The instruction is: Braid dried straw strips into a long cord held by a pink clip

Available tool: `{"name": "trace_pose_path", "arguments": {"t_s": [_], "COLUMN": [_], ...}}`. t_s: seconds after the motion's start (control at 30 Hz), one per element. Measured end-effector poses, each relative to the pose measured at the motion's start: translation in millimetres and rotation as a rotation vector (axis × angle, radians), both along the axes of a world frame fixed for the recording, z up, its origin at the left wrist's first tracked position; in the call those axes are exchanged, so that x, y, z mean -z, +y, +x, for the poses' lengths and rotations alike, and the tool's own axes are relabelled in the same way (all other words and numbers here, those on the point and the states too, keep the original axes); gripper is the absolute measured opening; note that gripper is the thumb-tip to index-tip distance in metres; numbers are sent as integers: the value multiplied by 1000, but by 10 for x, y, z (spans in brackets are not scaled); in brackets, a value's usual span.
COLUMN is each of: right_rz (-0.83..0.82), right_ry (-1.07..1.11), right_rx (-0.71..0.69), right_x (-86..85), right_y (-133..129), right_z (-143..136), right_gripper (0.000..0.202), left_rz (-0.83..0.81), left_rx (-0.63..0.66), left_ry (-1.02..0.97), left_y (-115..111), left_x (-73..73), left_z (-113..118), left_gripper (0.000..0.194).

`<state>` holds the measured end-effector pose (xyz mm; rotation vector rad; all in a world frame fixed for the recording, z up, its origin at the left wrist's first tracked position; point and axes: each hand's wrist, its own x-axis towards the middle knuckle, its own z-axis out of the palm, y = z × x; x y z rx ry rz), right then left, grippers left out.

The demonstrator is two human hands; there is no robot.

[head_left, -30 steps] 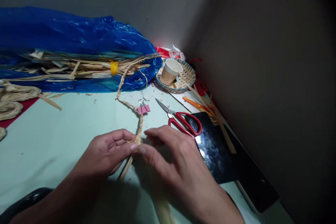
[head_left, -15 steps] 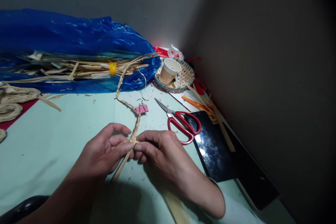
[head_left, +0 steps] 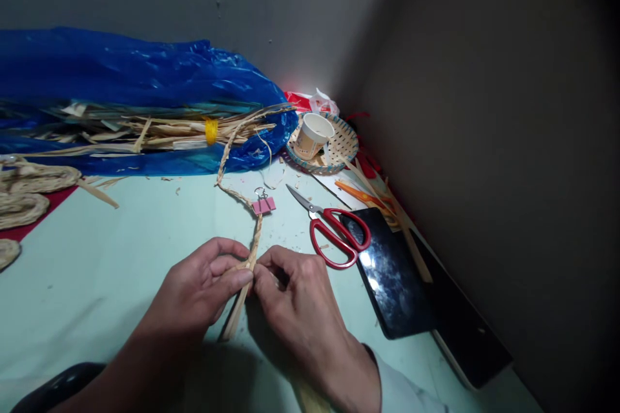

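A thin braided straw cord (head_left: 225, 164) runs from the bundle at the back down to a pink binder clip (head_left: 264, 206), which grips it on the table. Below the clip, my left hand (head_left: 210, 281) pinches the braid at its lower end between thumb and fingers. Loose flat strands (head_left: 234, 321) hang from that spot toward me. From the right, my right hand (head_left: 295, 297) has its thumb and forefinger closed at the same place, on a straw strand mostly hidden by the fingers.
Red-handled scissors (head_left: 334, 232) lie right of the clip, beside a dark tablet (head_left: 392, 284). A basket (head_left: 346, 141) holds a paper cup (head_left: 314, 135). Behind, a blue plastic bag (head_left: 145, 68) holds tied straw (head_left: 184, 132). Coiled braids (head_left: 24, 206) lie at the left.
My right hand has turned, its wrist lower and further left, with the fingers still at the braid. The strands below have swung slightly right. The whole view has shifted a little.
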<state>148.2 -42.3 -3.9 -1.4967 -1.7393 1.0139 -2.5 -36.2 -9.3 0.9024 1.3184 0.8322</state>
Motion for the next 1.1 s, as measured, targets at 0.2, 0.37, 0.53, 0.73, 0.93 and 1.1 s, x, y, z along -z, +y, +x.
{"name": "trace_pose_path", "arguments": {"t_s": [0.2, 0.37, 0.53, 0.73, 0.93, 1.1], "right_rz": [-311, -290, -249, -296, -300, -246], "right_ry": [351, 403, 285, 308, 394, 397], "right_rx": [-159, -77, 17, 22, 52, 99], "right_x": [26, 73, 31, -22, 8, 42], "right_y": [77, 112, 96, 86, 91, 52], "right_z": [95, 76, 25, 39, 0, -34], "right_gripper": [25, 26, 21, 18, 14, 16], "left_rz": [87, 122, 170, 325, 396, 371], "left_rx": [-20, 4, 46, 94, 148, 202], "left_ry": [55, 192, 472, 538, 630, 760], "left_y": [-23, -18, -8, -29, -99, -145], "left_x": [3, -41, -67, -32, -22, -10], "left_z": [17, 24, -24, -79, -44, -31], "left_gripper": [32, 28, 26, 21, 27, 36]}}
